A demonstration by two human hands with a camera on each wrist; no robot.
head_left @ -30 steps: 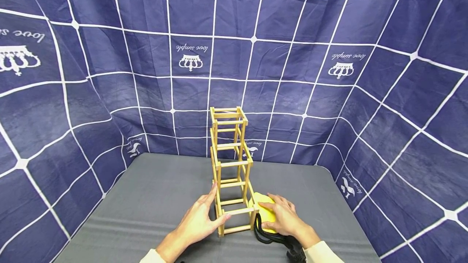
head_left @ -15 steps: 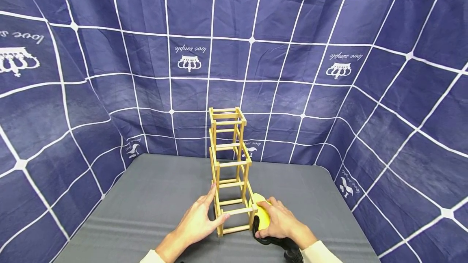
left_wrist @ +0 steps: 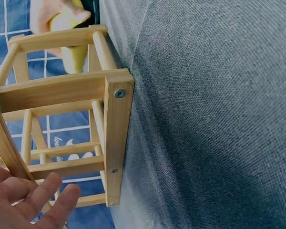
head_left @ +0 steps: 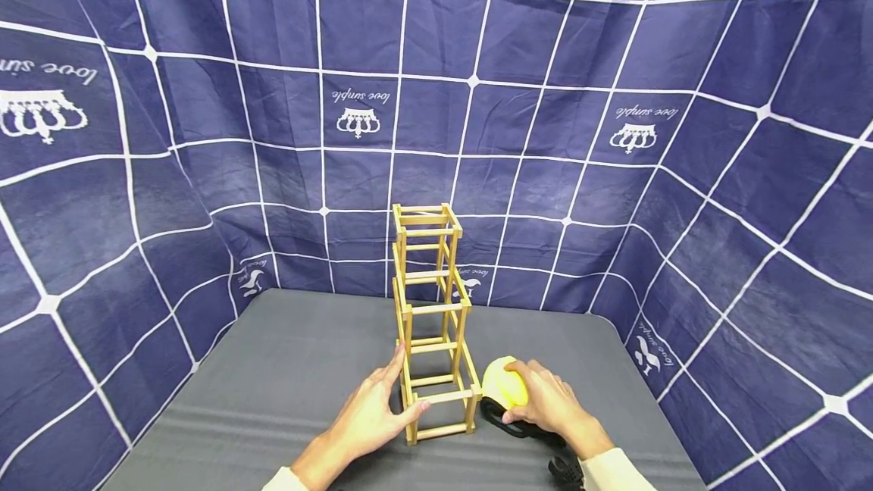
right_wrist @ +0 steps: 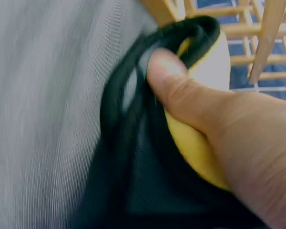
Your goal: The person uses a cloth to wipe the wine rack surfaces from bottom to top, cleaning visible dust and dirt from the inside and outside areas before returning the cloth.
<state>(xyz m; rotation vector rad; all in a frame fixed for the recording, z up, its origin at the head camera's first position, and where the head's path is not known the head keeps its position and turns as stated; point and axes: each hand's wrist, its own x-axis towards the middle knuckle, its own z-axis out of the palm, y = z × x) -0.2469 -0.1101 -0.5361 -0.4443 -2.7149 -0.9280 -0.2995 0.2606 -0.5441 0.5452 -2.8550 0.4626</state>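
A tiered pale-wood rack (head_left: 439,346) stands on the grey surface. My left hand (head_left: 371,404) rests on its near left corner, thumb at the front rail and extended fingers along the left side. In the left wrist view its fingers (left_wrist: 43,198) lie beside the slats. My right hand (head_left: 552,404) grips a rounded yellow item (head_left: 501,383) with a black strap loop (head_left: 503,419), just right of the rack and apart from it. The right wrist view shows the thumb (right_wrist: 167,71) pressing on the dark edging; the item's exact kind cannot be told.
The grey cloth-covered surface (head_left: 307,347) extends to both sides of the rack. Blue curtains (head_left: 532,120) with white grid lines rise behind it and at both sides. A black piece (head_left: 566,468) shows beneath the right wrist.
My right hand closed more firmly on the yellow item and shifted it right, leaving a gap from the rack. My left hand has stayed on the rack, which has not moved.
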